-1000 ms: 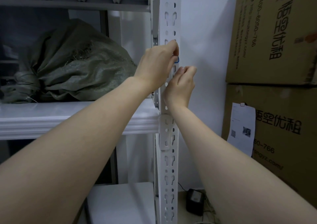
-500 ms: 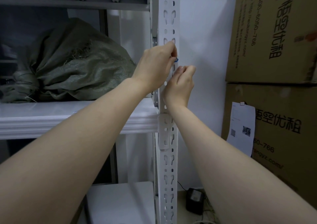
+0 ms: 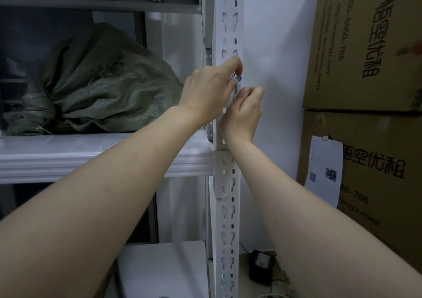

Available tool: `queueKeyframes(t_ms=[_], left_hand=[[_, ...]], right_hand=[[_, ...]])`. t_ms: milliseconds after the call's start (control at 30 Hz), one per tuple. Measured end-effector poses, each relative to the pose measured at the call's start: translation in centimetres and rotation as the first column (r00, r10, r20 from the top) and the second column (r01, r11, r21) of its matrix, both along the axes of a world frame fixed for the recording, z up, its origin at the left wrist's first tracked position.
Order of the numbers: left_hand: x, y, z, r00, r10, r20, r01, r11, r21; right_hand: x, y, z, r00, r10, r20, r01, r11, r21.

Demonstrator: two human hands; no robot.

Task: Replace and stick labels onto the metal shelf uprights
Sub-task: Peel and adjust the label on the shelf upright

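Note:
A white perforated metal upright [image 3: 228, 217] runs from top to bottom through the middle of the view. A small label [image 3: 236, 76] with a blue edge and dark handwriting sits on it at about chest height, mostly hidden by fingers. My left hand [image 3: 210, 90] pinches the label between thumb and forefinger against the upright. Just below and to the right, my right hand [image 3: 245, 112] has its fingers curled against the upright's right edge; what its fingertips hold is hidden.
A white shelf board [image 3: 68, 158] carries a green woven sack [image 3: 102, 87] to the left. Stacked cardboard boxes [image 3: 365, 46] stand on the right, one with a paper slip [image 3: 324, 169]. A black power adapter [image 3: 260, 268] lies on the floor by the white wall [image 3: 278, 58].
Both hands stay at the same spot on the upright. The left fingers have shifted slightly, so a bit more of the label's handwriting shows.

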State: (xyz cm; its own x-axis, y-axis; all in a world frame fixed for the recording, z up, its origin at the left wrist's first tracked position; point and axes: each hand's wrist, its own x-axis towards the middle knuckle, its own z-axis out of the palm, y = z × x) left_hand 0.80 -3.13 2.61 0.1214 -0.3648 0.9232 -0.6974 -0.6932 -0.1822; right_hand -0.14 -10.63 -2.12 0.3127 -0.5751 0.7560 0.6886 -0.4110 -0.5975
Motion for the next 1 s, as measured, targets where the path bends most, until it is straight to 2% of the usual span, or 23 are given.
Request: queueKeyframes(t_ms=[300,1000], left_hand=[[-0.2,-0.6,0.4,0.999,0.029,-0.019,-0.031,0.997,-0.075],[0.7,-0.4,-0.9,0.998,0.042,0.046,-0.039,0.997,-0.074]], right_hand=[[-0.2,0.0,0.0,1.0,-0.005,-0.006,0.005,1.0,-0.005],[0.2,0.0,-0.2,1.0,0.0,-0.021,0.001,1.0,0.005]])
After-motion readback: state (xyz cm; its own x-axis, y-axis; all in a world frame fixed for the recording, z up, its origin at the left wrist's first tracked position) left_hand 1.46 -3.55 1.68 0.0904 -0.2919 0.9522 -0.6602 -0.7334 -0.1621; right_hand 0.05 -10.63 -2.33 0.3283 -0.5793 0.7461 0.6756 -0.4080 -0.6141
